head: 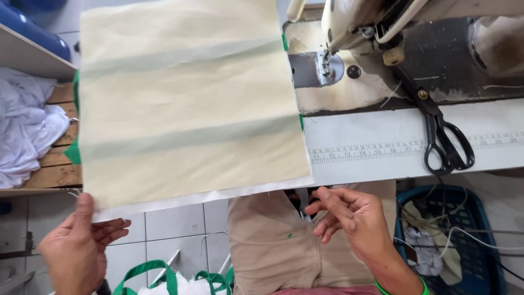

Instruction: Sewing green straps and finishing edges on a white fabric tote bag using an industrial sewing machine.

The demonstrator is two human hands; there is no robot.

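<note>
While pinched at its corner, cream fabric panel (191, 104) above left hand (76, 251).

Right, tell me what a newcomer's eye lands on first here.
First the big cream fabric panel, spread across the upper left, its near corner pinched by the left hand. Next the sewing machine at top right, with black scissors lying on the white table. The right hand hovers empty over the lap.
</note>
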